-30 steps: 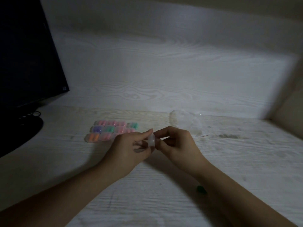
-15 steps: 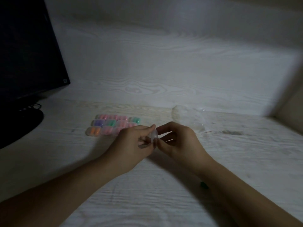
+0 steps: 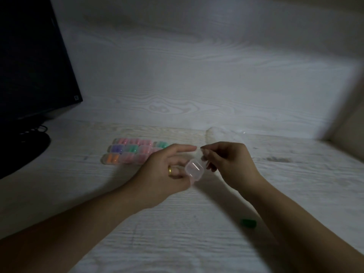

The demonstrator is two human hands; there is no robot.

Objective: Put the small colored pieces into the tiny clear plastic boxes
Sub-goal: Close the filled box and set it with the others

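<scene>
Tiny clear box (image 3: 194, 168) held in the left hand (image 3: 167, 174), pinched between thumb and curled lower fingers, index finger stretched straight out toward the right hand (image 3: 226, 164). Gold ring (image 3: 169, 171) on one left finger, just beside the box. Box tilted, raised off the desk (image 3: 177, 243), lid apparently swung open toward the right hand, though too blurred and translucent to be sure. Right hand just beside the box, fingers curled with thumb and index tips drawn together at the box's upper edge; whether anything is pinched between them cannot be told. Farther left on the desk, behind the left hand, a cluster of filled boxes (image 3: 134, 152) in rows, showing pink, purple, green and orange contents. Behind the right hand, near the back panel, a crumpled clear plastic bag (image 3: 222, 134). Nearer the camera, beside the right forearm, a small green piece (image 3: 248, 223) lying on the desk. At far left, a dark monitor (image 3: 33, 62) on its stand, with cables at the base.
</scene>
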